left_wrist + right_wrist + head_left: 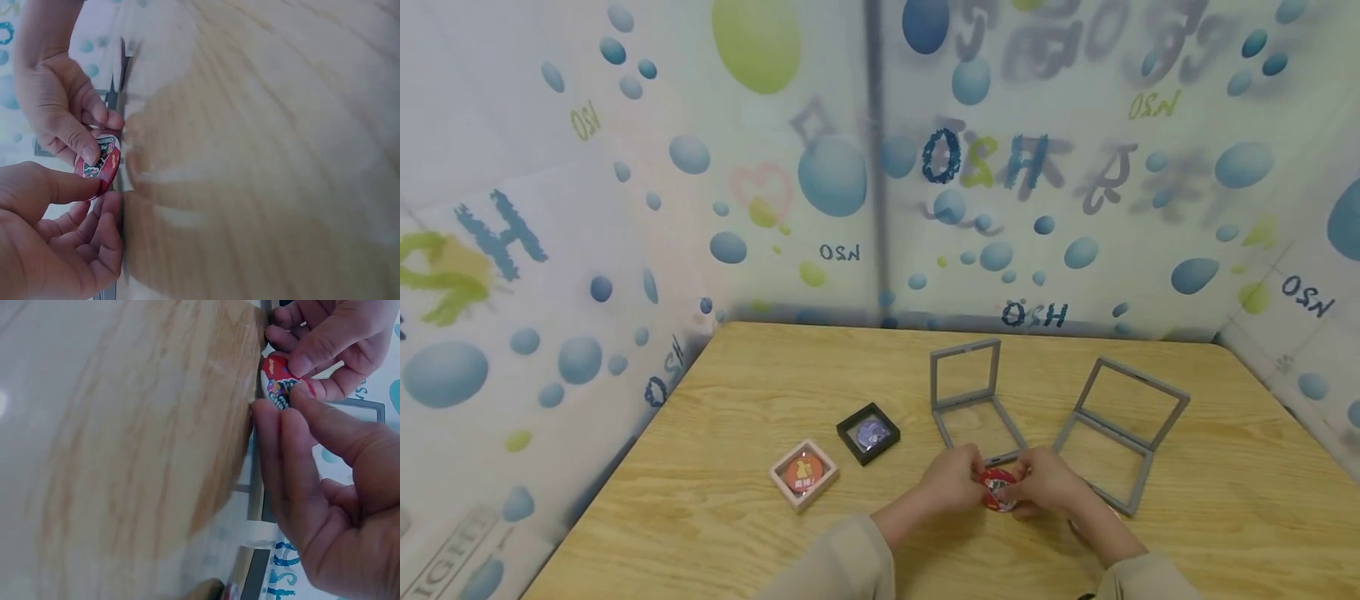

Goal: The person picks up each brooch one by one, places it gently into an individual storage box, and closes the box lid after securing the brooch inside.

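A round red badge [996, 481] with a dark and white printed face is held between both hands, low over the table's near side. My left hand [951, 481] pinches one edge of it, thumb on the face, as the left wrist view shows. From the other edge my right hand [340, 506] grips it with thumb and fingers. Right behind the badge in the head view stands a grey hinged frame [935, 382], opened up. Another opened grey frame [1142, 483] lies beyond my right hand, partly covered by it.
Left of the hands, a pink display box [780, 487] contains a red-orange badge [803, 473]. Beside it a black display box [847, 442] contains a purple badge [872, 433]. Something small shows partly under my right forearm. The wooden table [730, 392] meets printed curtains [760, 275].
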{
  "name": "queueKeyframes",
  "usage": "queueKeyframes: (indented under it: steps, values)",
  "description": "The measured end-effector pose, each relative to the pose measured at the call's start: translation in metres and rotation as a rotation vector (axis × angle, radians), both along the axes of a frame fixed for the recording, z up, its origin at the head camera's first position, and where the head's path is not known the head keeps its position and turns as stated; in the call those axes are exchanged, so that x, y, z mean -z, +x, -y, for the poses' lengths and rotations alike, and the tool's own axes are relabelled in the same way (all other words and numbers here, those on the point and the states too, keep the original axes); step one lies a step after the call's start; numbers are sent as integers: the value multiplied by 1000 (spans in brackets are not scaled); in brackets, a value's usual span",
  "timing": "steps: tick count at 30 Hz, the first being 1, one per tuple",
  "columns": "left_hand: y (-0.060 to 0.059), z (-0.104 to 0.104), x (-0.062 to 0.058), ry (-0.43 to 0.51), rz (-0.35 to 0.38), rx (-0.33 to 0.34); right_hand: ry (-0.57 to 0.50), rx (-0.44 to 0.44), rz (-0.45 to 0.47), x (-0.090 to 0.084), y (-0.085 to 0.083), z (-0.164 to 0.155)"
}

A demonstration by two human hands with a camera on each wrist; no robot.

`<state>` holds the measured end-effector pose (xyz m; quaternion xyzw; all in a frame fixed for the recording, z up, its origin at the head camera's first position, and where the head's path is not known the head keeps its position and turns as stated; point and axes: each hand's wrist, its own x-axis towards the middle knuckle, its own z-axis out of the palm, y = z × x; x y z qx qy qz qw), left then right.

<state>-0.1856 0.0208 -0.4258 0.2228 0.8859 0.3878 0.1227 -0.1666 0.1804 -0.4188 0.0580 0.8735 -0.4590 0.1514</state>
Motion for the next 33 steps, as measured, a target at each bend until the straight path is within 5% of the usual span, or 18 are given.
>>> queueKeyframes:
  steps: [6, 15, 22, 33]
  values:
    - [-6, 2, -1, 113, 35, -74, 19, 18, -31, -3, -6, -2]
    - [-23, 0, -6, 241, 131, -216, -96, 124, -83, -14, -24, 3]
    - [-37, -5, -7, 280, 113, -305, -77, 181, -114, -14, -40, 6]
    - [-50, -10, -5, 159, 33, -397, 142, 165, -271, -7, -54, 13]
